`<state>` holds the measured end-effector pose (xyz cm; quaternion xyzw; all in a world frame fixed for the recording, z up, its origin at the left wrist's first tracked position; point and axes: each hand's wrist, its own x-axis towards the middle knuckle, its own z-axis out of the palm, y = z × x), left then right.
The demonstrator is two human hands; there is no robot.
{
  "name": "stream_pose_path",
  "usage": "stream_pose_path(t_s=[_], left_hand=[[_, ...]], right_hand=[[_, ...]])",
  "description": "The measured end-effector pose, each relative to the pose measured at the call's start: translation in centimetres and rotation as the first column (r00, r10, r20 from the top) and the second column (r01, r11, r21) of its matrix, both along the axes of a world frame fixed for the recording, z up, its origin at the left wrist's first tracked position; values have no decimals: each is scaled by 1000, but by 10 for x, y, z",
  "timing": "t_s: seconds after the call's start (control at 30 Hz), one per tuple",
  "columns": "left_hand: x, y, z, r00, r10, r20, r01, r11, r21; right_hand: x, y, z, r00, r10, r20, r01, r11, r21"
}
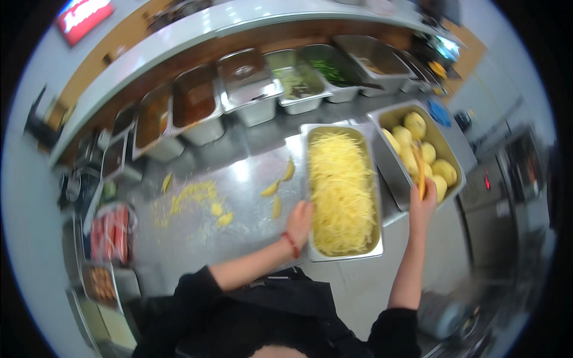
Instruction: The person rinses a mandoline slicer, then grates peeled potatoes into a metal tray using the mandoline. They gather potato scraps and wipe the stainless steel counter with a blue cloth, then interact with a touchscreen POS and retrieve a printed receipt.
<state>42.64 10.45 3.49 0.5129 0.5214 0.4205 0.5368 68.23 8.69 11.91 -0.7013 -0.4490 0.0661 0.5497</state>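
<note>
A deep steel pan (377,232) heaped with shredded potato (342,192) stands before me at the front of the counter. My left hand (300,222) grips its left rim; the fingertips are partly hidden. In my right hand (423,203) is a yellow-orange handled tool (420,168), perhaps a peeler, its far end blurred. The tool reaches over a second steel pan (391,179) at the right, which holds several peeled potatoes (415,125). Left of the shreds, potato slices (271,189) and scattered potato bits (197,194) lie on the steel counter (250,232).
Along the back stand steel pans with sauce (194,98), a lid (244,71) and chopped greens (326,70), below a shelf (268,22). Packaged red food (109,232) and a pan of eggs (103,283) are at the left. A blue cloth (438,112) lies beyond the potatoes.
</note>
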Motion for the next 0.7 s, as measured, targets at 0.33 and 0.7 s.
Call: stream_pose_path(t_s=[0.33, 0.7], left_hand=[[78, 15, -1, 874, -229, 428, 330, 927, -177], [-66, 36, -57, 794, 255, -552, 75, 861, 504]], right_hand=[[-74, -73, 18, 916, 232, -326, -212, 972, 97], [-143, -26, -122, 906, 404, -123, -417, 810, -411]])
